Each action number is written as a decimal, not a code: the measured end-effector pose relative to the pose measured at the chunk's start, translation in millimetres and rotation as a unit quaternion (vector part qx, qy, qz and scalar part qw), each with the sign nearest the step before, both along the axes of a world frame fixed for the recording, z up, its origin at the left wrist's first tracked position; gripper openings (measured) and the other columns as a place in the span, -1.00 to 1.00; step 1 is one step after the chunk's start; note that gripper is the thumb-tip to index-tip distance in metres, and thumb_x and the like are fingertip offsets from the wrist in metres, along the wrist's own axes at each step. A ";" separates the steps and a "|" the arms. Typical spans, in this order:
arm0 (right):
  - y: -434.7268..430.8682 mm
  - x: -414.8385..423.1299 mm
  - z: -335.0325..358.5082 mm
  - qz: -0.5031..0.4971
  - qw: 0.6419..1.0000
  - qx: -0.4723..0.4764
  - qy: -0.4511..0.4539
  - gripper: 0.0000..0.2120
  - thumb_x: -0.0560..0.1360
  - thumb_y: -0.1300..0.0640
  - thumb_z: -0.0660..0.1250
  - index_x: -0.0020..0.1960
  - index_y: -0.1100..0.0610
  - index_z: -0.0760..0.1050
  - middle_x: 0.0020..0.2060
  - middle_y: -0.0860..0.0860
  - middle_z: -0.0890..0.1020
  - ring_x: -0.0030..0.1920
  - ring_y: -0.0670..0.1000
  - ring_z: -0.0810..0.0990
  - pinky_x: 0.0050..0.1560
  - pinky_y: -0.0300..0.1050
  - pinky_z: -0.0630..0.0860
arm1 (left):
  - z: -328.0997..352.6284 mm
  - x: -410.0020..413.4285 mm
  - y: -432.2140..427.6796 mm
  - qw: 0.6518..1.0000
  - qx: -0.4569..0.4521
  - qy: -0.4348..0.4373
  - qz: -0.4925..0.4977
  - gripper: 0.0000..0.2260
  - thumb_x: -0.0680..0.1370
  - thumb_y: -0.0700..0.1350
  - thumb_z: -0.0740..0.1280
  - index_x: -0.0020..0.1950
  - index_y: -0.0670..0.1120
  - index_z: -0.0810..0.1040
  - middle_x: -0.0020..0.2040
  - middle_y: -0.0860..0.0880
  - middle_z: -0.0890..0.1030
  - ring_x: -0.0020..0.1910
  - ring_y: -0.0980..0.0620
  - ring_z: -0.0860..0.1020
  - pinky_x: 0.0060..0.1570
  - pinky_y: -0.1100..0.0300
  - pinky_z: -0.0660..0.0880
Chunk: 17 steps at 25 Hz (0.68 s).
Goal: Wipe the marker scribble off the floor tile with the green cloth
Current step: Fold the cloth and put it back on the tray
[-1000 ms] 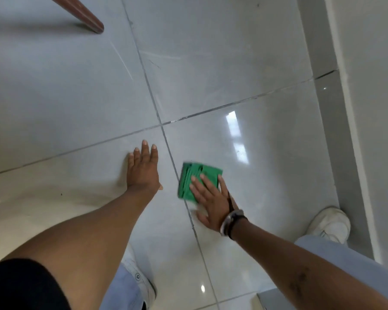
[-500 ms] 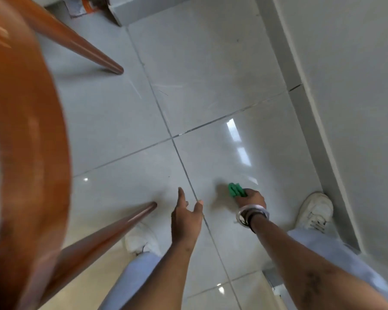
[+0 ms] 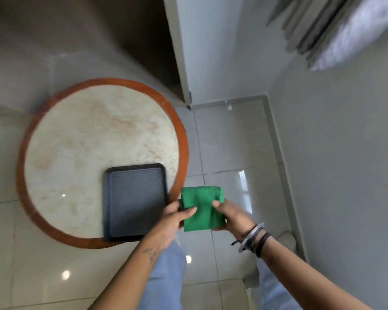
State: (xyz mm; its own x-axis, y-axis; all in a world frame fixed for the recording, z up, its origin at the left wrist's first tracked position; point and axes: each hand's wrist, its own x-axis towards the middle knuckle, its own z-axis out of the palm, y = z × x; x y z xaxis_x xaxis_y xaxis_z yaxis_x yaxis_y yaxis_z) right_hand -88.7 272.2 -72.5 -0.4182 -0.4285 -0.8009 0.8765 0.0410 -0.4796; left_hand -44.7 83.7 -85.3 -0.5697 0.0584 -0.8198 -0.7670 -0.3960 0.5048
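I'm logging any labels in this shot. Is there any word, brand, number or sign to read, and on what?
None can be read: the green cloth, black tray and round table show no print. The forearm mark is too blurred to read.

The green cloth looks like soft, matt knitted fabric with a fine ribbed weave. The round table has a polished, mottled stone-like top inside a smooth reddish wooden rim, and the dark tray on it looks like matt, ridged plastic. The floor tiles are glossy and mirror-smooth, throwing back light spots.
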 end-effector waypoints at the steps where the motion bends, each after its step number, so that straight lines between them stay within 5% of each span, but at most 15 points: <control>1: -24.0 3.9 8.5 0.054 0.994 0.074 0.056 -0.73 0.40 0.00 0.39 0.06 0.07 0.56 0.00 0.11 0.68 -0.08 0.08 0.66 -0.13 0.02 0.62 | 10.2 7.1 -18.0 0.998 -0.061 0.007 -0.003 -0.71 0.45 -0.38 0.39 0.16 -0.26 0.59 0.06 -0.22 0.69 0.04 -0.15 0.64 0.05 0.08 0.59; 4: -97.4 25.9 6.3 0.111 0.970 0.182 0.119 -0.90 0.47 0.22 0.39 -0.03 0.19 0.55 -0.10 0.17 0.66 -0.18 0.13 0.63 -0.17 0.15 0.66 | 24.5 29.9 -71.1 0.976 -0.214 -0.017 0.022 -0.72 0.43 -0.45 0.40 0.06 -0.18 0.54 0.00 -0.20 0.68 -0.07 -0.09 0.63 -0.18 0.21 0.59; 9: -176.7 48.7 -35.4 0.173 0.910 0.341 0.158 -0.77 0.39 0.10 0.42 0.00 0.17 0.55 -0.06 0.15 0.69 -0.12 0.14 0.62 -0.20 -0.12 0.49 | -15.7 35.0 -120.5 0.938 -0.344 -0.051 0.006 -0.40 0.40 -0.49 0.37 0.40 -0.21 0.36 0.17 -0.25 0.62 0.12 -0.19 0.61 0.13 -0.08 0.57; 15: -191.5 54.5 -23.3 0.311 0.767 0.494 0.266 -0.58 0.40 -0.05 0.35 0.16 0.16 0.42 0.08 0.12 0.52 0.09 0.20 0.51 -0.02 0.01 0.49 | -19.2 38.0 -114.5 0.827 -0.519 -0.100 -0.194 -0.32 0.38 -0.25 0.42 0.46 -0.09 0.26 0.35 -0.16 0.43 0.35 -0.17 0.42 0.18 -0.06 0.52; 17: -170.7 40.5 19.4 0.226 0.813 0.465 0.268 -0.60 0.42 -0.04 0.37 0.15 0.17 0.44 -0.01 0.10 0.53 -0.04 0.14 0.58 -0.08 -0.05 0.50 | 18.1 22.1 -109.4 0.810 -0.550 -0.095 -0.181 -0.34 0.44 -0.20 0.39 0.50 -0.11 0.21 0.41 -0.16 0.38 0.40 -0.17 0.38 0.23 -0.07 0.48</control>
